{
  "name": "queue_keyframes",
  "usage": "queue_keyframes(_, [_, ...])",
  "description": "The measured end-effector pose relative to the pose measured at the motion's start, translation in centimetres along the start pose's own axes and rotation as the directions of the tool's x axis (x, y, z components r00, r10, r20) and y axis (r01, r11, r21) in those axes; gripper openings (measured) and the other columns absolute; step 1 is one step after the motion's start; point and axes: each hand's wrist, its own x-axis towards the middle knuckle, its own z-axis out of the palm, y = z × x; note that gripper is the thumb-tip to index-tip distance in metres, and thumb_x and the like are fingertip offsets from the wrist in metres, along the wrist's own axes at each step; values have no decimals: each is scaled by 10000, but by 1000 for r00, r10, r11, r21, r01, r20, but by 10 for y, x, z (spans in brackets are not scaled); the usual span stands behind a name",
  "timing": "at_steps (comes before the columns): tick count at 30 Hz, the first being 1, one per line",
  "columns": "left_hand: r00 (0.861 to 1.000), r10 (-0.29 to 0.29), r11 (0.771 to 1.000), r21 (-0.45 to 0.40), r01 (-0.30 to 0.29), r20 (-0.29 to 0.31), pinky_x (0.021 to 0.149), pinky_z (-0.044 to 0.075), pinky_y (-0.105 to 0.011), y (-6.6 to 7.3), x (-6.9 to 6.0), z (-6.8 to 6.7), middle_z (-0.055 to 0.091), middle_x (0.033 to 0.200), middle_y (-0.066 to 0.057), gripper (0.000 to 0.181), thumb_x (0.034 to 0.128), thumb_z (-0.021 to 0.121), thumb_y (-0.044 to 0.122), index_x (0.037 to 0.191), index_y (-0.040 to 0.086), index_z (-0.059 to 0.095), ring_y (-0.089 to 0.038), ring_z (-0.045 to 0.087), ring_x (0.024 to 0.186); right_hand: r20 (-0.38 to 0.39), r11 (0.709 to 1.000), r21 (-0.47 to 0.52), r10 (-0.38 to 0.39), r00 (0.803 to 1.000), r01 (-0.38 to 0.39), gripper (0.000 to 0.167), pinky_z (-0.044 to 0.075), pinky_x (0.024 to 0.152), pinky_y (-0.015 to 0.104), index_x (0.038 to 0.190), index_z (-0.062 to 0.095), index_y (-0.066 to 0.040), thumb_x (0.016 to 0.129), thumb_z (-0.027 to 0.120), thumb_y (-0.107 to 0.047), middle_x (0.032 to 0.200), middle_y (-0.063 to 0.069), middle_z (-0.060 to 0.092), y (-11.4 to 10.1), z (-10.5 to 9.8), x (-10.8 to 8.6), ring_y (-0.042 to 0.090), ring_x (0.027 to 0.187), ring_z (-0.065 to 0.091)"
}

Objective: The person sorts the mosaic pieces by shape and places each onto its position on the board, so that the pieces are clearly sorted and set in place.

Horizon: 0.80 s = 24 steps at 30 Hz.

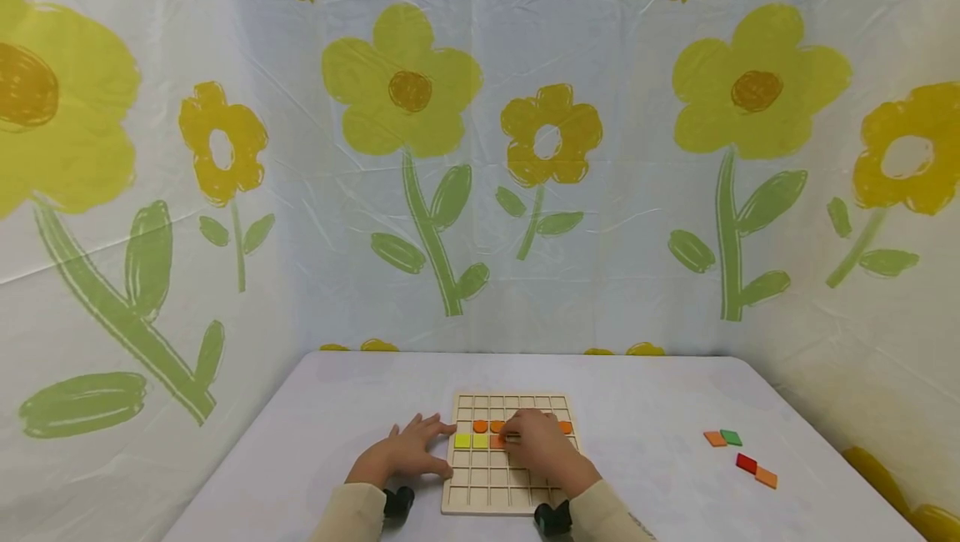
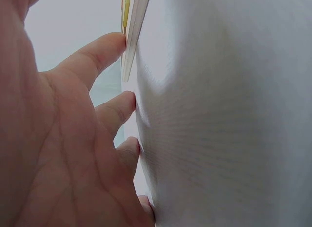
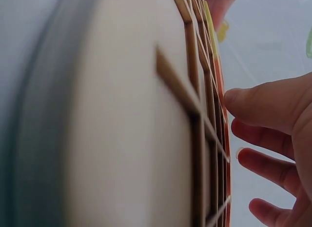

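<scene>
In the head view a pale wooden grid board (image 1: 480, 499) lies on the table. Its middle rows hold yellow square tiles (image 1: 462, 441), an orange-red square tile (image 1: 496, 442) and orange round pieces (image 1: 480, 426). My left hand (image 1: 408, 452) spreads its fingers at the board's left edge. In the left wrist view one fingertip touches the board's side (image 2: 139, 27) and others rest on the table. My right hand (image 1: 542, 446) is over the middle of the board, covering part of both rows. The right wrist view has its thumb (image 3: 253, 102) touching an orange-red tile (image 3: 219, 75), fingers apart.
On the table's right lie an orange tile (image 1: 715, 439) beside a green tile (image 1: 731, 438), and a red tile (image 1: 746, 463) touching another orange tile (image 1: 766, 477). Flower-printed cloth (image 1: 630, 275) hangs behind the table and on both sides.
</scene>
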Motion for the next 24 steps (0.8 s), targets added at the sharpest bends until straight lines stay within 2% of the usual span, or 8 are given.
queue_keyframes(6, [1000, -8, 1000, -3, 8, 11, 1114, 45, -724, 0, 0, 0, 352, 1553, -121, 723, 718, 753, 461, 1372, 244, 537, -436, 166, 1471, -61, 998, -41, -55, 997, 53, 127, 456, 847, 503, 975, 763, -191, 879, 699, -245, 975, -57, 692, 12, -6, -9, 200, 957, 633])
queue_keyframes(12, [1000, -16, 1000, -4, 16, 14, 1113, 50, -725, 0, 0, 0, 354, 1553, -117, 726, 715, 760, 464, 1370, 244, 539, -434, 169, 1471, -55, 999, -40, -17, 998, 15, 138, 448, 859, 543, 988, 764, -184, 866, 707, -215, 972, -51, 694, 22, -15, -15, 200, 948, 637])
queue_keyframes(19, [1000, -9, 1000, 13, 9, 7, 1105, 68, -732, 0, 2, 0, 367, 1545, -115, 715, 717, 758, 454, 1366, 243, 545, -439, 184, 1465, -81, 999, -38, 5, 997, -8, 133, 446, 846, 568, 966, 763, -161, 842, 718, -155, 960, -35, 702, 38, -28, -25, 217, 940, 632])
queue_keyframes(24, [1000, -9, 999, 31, 9, 2, 1101, 73, -736, -1, 3, 1, 370, 1544, -111, 728, 720, 754, 470, 1374, 239, 536, -440, 193, 1463, -99, 997, -38, 63, 993, -67, 137, 439, 875, 571, 953, 759, -161, 819, 738, -149, 971, -32, 701, 51, -37, -35, 236, 981, 634])
